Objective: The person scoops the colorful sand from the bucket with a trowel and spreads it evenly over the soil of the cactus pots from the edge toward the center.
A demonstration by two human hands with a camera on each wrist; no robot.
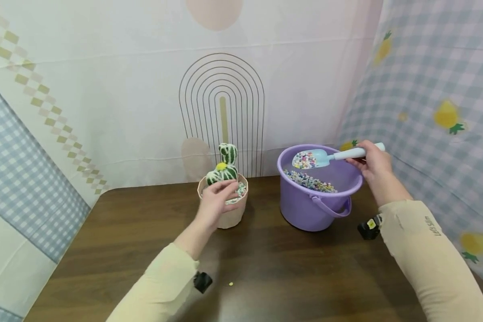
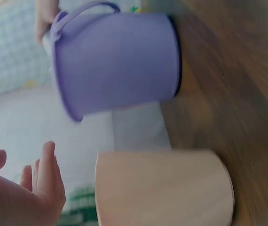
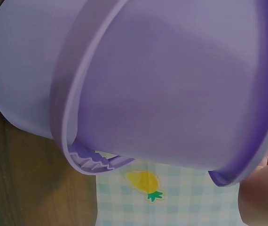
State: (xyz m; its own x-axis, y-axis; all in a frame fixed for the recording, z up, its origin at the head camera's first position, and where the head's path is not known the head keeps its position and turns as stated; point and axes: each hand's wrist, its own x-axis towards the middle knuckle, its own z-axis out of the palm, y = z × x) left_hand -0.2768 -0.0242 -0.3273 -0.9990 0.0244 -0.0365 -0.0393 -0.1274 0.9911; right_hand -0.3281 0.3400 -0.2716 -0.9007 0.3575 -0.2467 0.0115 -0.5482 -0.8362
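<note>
My right hand (image 1: 375, 162) grips the pale handle of a small light-blue scoop (image 1: 323, 157), its bowl loaded with multicoloured beads (image 1: 304, 160). The scoop is above the mouth of a purple bucket (image 1: 306, 208), where more small beads (image 1: 311, 182) lie. On the left, a green and white cactus (image 1: 228, 154) with a yellow flower stands in a beige pot (image 1: 230, 219) with pale beads around it. My left hand (image 1: 217, 199) is in front of the cactus at the pot's rim. In the left wrist view its thumb and fingers are apart, holding nothing; whether it touches the cactus is unclear.
Both containers stand towards the back of a dark wooden table (image 1: 257, 277). A tiny yellow bit (image 1: 231, 284) lies near the front. Printed cloth (image 1: 137, 112) hangs behind, and a checked cloth (image 1: 422, 147) is at the right. The bucket's handle (image 1: 326, 206) hangs down in front.
</note>
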